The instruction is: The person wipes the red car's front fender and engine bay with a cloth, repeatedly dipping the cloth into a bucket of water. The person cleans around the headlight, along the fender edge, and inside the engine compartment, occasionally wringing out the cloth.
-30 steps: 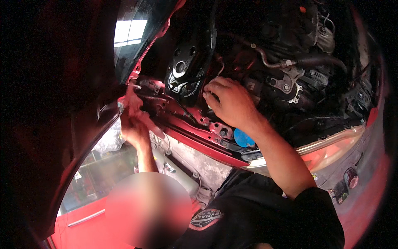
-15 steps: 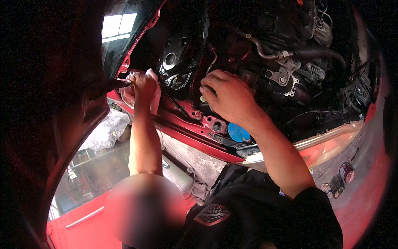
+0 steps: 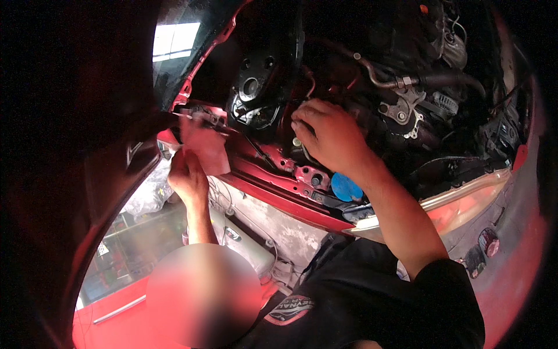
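Observation:
My left hand (image 3: 189,176) is closed on a pale cloth (image 3: 206,151), which looks pinkish in the red light. The cloth hangs from my fingers over the red fender edge (image 3: 250,185) of a car with its hood raised. Over the engine bay, my right hand (image 3: 330,135) is bent with its fingers curled inward. Whatever those fingers hold or press on is hidden beneath them. A small pale round cap (image 3: 296,141) shows beside the right thumb. Just below that wrist sits a blue round cap (image 3: 347,187).
A black strut tower (image 3: 250,87) stands between my hands. Metal pipe (image 3: 372,74) and engine parts (image 3: 401,113) lie to the right, with the headlight (image 3: 465,203) nearer. At lower left are a red cabinet (image 3: 110,323), a clear plastic bag (image 3: 145,195) and a grey cylindrical tank (image 3: 250,247).
My left hand has drawn back toward me from the fender corner, and the cloth, bunched under it before, now hangs loose. The right hand keeps its place over the engine bay. The view has shifted slightly.

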`<state>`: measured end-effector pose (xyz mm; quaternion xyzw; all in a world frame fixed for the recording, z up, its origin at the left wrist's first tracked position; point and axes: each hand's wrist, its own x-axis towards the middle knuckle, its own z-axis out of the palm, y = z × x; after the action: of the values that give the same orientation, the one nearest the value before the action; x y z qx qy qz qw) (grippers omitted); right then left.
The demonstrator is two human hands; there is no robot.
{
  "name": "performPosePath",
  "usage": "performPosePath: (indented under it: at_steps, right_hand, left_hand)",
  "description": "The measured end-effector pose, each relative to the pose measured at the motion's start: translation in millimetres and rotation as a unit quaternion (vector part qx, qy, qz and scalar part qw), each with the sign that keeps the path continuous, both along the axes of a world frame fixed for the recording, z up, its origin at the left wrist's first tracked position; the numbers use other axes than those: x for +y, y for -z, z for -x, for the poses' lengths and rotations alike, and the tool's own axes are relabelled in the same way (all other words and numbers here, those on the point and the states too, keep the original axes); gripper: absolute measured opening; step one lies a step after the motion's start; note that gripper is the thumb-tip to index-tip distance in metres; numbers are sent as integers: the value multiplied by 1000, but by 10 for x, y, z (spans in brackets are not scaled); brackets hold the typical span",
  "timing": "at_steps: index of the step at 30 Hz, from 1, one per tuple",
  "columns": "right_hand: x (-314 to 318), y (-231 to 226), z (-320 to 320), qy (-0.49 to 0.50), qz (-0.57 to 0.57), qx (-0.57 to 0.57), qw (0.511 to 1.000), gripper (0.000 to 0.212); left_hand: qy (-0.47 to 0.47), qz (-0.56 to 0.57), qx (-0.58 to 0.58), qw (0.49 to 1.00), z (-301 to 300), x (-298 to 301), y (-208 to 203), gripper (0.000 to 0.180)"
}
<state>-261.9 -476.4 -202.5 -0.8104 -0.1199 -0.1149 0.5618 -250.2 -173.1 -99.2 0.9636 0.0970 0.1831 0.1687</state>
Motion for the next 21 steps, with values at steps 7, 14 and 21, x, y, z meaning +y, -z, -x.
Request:
performPosePath:
  at_steps: [7,14,21]
  right_hand:
    - [-71,61,3,18,-8,3,1000,22]
    - [-143,39,8,16,10,14,1000,21]
    - [-124,16,-1,18,-23,23,999,19]
  left_hand:
    - [320,-238,274,875,-355,-65,532,21]
    - [283,-93,414,860,-649,-167,322,30]
    - [302,-324,360,821,-503,-364,538,40]
